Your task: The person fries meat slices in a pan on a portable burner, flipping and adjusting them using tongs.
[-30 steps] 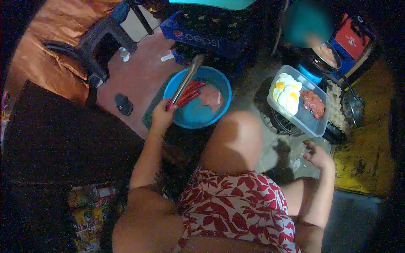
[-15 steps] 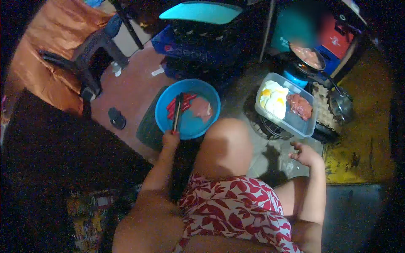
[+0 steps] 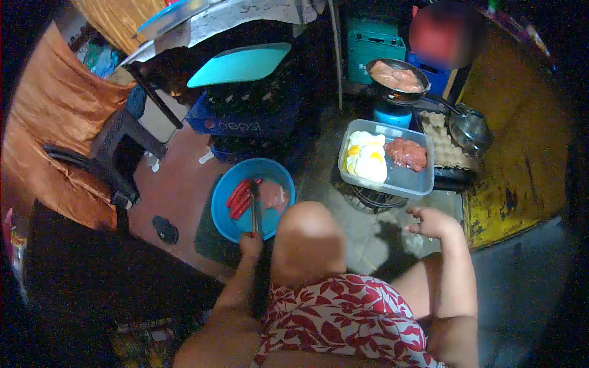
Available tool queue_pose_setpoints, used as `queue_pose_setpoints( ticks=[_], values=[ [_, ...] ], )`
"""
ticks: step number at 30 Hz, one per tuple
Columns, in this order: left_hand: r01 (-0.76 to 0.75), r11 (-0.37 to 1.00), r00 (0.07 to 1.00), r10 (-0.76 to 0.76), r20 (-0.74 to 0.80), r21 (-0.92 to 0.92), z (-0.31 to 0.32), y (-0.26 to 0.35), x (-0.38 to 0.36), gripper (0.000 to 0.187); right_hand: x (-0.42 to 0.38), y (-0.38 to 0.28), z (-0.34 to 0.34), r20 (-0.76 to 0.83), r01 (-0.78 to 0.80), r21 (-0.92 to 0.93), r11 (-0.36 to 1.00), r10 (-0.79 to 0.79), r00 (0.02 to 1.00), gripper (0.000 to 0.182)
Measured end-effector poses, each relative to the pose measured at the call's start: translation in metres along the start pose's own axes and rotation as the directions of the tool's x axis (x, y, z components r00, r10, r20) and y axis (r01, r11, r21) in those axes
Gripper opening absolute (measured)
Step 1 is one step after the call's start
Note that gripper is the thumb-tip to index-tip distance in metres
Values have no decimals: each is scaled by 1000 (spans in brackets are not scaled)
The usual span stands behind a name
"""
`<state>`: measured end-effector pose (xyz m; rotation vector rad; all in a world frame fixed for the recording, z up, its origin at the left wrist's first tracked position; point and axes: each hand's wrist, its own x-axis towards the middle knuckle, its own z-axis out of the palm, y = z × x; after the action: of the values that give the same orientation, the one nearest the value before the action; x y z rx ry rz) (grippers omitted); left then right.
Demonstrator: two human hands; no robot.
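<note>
My left hand (image 3: 250, 244) is closed around the handle end of metal tongs (image 3: 256, 211), which reach into a blue basin (image 3: 219, 219). Inside it lie red sausages (image 3: 238, 202), left of the tongs, and pale pink meat slices (image 3: 273, 197), to their right. The tongs' tips are too dim to tell if they grip anything. My right hand (image 3: 434, 223) hangs with its fingers apart and nothing in it. Just beyond it is a clear plastic container (image 3: 392, 189) holding fried eggs (image 3: 367, 156) and reddish meat (image 3: 406, 154).
A frying pan (image 3: 375, 88) with pink meat sits above a blue gas canister (image 3: 392, 116). Right of it are an egg tray (image 3: 438, 144) and a glass lid (image 3: 471, 130). Pepsi crates (image 3: 236, 124) stand behind the basin, a dark plastic stool (image 3: 116, 138) to the left.
My view has tilted up, so the pan and crates show more fully. The tongs have shifted from over the sausages to their right side. My right hand stays open near the container.
</note>
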<state>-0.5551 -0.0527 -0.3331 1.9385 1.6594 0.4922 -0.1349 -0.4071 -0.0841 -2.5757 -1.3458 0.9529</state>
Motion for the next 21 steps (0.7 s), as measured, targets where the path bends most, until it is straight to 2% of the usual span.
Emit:
queue_pose_setpoints(
  ticks=[2, 3, 5, 7, 9, 11, 13, 16, 17, 19, 20, 21],
  values=[
    [-23, 1000, 996, 24, -84, 10, 2, 16, -13, 37, -2, -4, -2, 2, -9, 24, 1000, 9, 1000, 67],
    [-10, 1000, 996, 11, -87, 11, 14, 5, -6, 37, -4, -6, -4, 12, -13, 36, 999, 12, 1000, 68],
    [49, 997, 997, -52, -51, -53, 38, -20, 10, 36, -8, -11, -9, 31, -20, 56, 998, 18, 999, 68],
    [153, 981, 981, -166, -103, -121, 34, -1, 4, 37, -6, -11, -8, 57, -20, 73, 997, 16, 998, 68],
    [199, 970, 973, -213, -91, -143, 32, 0, 6, 37, -4, -5, -5, 8, -17, 133, 991, 16, 1000, 67],
    [225, 960, 968, -239, -71, -165, 29, 5, 4, 37, -2, -5, -4, 14, 1, 87, 996, -2, 1000, 67],
    [127, 974, 983, -149, -108, -188, 22, 23, -5, 35, 2, 8, 1, 7, 4, 97, 995, -5, 1000, 67],
    [156, 973, 972, -182, -149, -168, 31, 46, -15, 29, 5, 12, 3, 22, -12, 127, 992, 9, 1000, 67],
    [163, 973, 970, -189, -152, -165, 45, 32, -11, 29, 6, 10, 3, 28, -7, 126, 992, 3, 1000, 67],
    [-19, 883, 1000, 20, -2, -470, 103, -27, 14, 26, 4, 5, 2, 2, -5, 132, 991, 4, 1000, 67],
    [-12, 884, 1000, 12, -3, -466, 125, -44, 22, 26, 2, 3, 0, 10, -1, 131, 991, 0, 1000, 67],
    [-32, 943, 999, 24, -26, -332, 146, -58, 29, 25, 2, 1, -2, 12, 10, 144, 990, -12, 1000, 67]
  ],
)
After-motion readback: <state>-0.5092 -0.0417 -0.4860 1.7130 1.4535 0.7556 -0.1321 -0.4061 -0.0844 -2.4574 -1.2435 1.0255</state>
